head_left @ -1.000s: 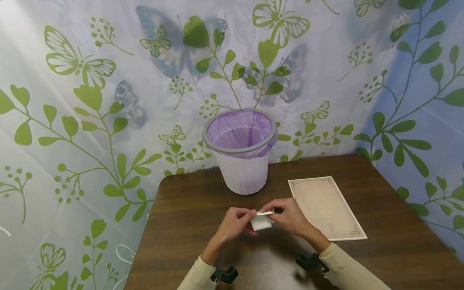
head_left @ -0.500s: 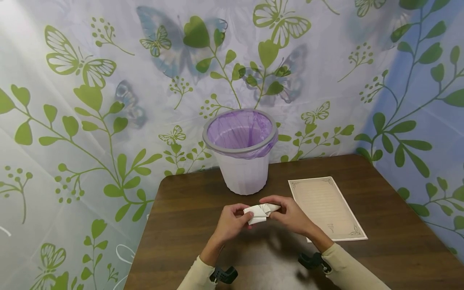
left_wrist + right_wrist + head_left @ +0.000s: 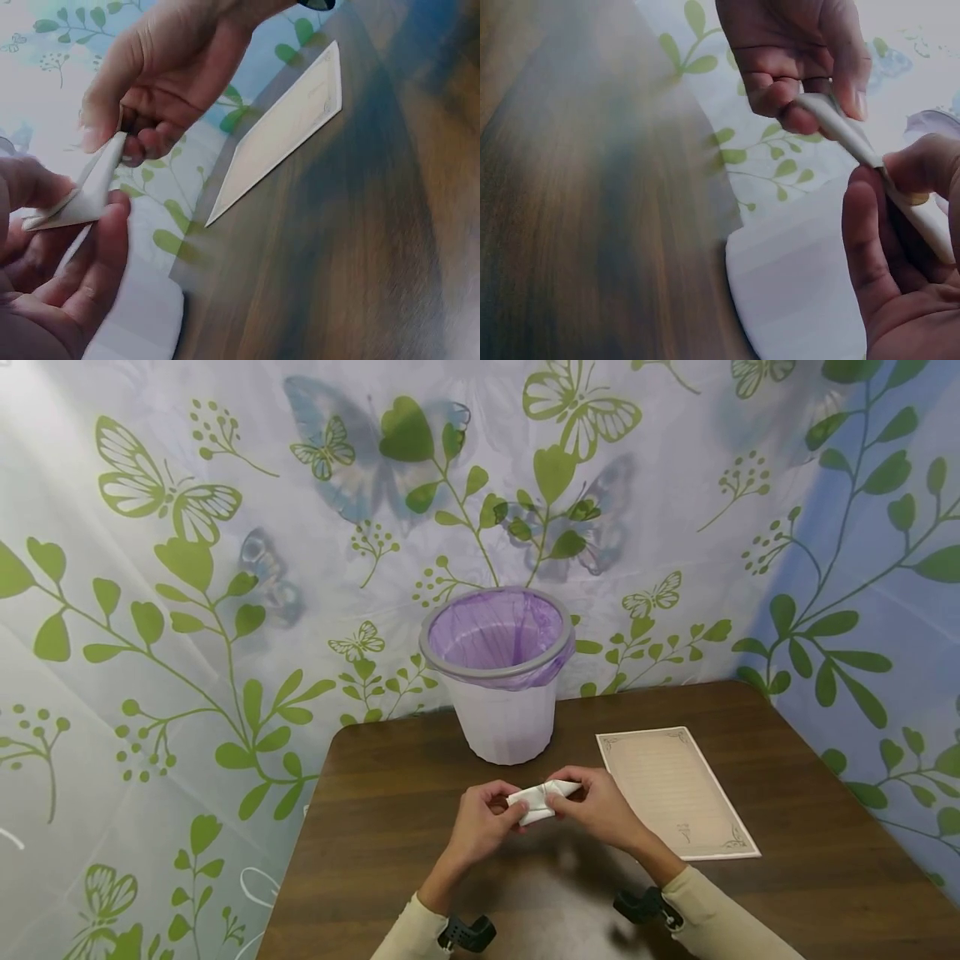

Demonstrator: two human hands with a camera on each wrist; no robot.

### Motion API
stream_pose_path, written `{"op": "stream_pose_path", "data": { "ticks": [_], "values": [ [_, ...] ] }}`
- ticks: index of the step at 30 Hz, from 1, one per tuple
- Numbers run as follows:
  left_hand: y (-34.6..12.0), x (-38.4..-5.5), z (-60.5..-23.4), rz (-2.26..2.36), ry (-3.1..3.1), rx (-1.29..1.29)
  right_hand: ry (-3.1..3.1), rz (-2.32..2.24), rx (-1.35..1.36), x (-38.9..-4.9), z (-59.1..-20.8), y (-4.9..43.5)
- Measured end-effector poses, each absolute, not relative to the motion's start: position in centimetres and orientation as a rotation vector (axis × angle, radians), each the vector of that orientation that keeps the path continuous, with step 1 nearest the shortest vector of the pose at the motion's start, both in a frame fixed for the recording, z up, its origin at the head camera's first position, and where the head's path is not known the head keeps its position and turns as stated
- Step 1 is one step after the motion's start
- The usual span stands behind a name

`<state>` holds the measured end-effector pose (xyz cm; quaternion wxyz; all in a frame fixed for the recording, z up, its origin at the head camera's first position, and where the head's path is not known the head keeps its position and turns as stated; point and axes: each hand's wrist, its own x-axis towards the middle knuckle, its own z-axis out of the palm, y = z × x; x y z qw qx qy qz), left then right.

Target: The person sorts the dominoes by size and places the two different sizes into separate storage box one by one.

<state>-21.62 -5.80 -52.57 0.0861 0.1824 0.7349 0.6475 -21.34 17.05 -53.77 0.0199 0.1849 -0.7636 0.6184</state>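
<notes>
A small piece of white folded paper (image 3: 534,797) is held above the table, in front of the bin. My left hand (image 3: 478,827) pinches its left end between thumb and fingers. On the other side my right hand (image 3: 606,810) pinches it, the thumb lying over its middle and a pointed end sticking out toward the right palm. In the left wrist view the folded paper (image 3: 97,187) shows layered creases and a tapered tip. The right wrist view shows the paper (image 3: 838,126) nearly edge-on, bridging both hands. Fingers hide part of its underside.
A white bin (image 3: 506,718) with a grey rim and purple liner stands at the back of the brown wooden table (image 3: 390,793). To the right lies a bordered, lined sheet of paper (image 3: 675,785). A leaf-and-butterfly curtain (image 3: 300,527) hangs behind.
The paper first showed a squarish lower part under a narrow upper fold; it now appears turned, with a pointed right end. The right thumb has moved left onto its middle.
</notes>
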Motion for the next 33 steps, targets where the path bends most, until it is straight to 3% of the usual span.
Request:
{"op": "stream_pose_path", "data": {
  "ticks": [8, 13, 22, 33],
  "values": [
    [-6.2, -21.6, -52.3, 1.566, 2.523, 0.682, -2.439, 1.631, 0.678, -21.0, -53.1, 16.9],
    [-5.9, -21.8, -51.8, 1.570, 2.635, 0.749, -2.390, 1.690, 0.563, -21.1, -53.6, 16.9],
    [-5.1, -21.9, -52.4, 1.751, 2.652, 0.603, -2.179, 2.000, 0.426, -21.6, -53.9, 16.4],
    [-4.7, -21.8, -52.1, 1.740, 2.706, 0.580, -2.071, 1.774, 0.496, -21.3, -53.6, 15.7]
  ]
}}
